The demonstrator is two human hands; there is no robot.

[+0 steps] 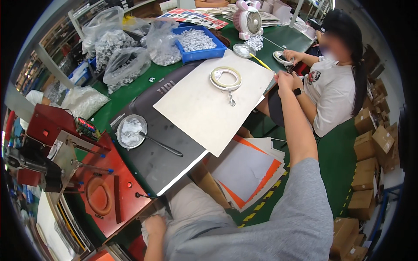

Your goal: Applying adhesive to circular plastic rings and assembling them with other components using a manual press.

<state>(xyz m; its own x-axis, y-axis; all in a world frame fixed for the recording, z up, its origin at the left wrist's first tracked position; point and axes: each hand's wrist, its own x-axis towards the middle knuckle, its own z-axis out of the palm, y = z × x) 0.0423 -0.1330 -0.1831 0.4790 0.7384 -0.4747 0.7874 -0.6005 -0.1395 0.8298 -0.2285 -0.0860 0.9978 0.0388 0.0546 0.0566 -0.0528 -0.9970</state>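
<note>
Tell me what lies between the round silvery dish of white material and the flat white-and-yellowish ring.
Head view: dark grey flat surface beside the dish, then a bare stretch of flat cream board up to the ring.

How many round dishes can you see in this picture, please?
2: the near dish, with a dark spoon in it, and the far dish, near the fan. Others may be hidden.

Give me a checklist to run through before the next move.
1. White ring on the pale board: ok, lying there with no hand on it.
2. Black-handled tool in the left dish: ok, one end inside.
3. Left hand off the red machine: ok.
4. Right hand clear of the co-worker: not ok, their hands overlap in view.
5. Yellow stick gripped: cannot tell.
</note>
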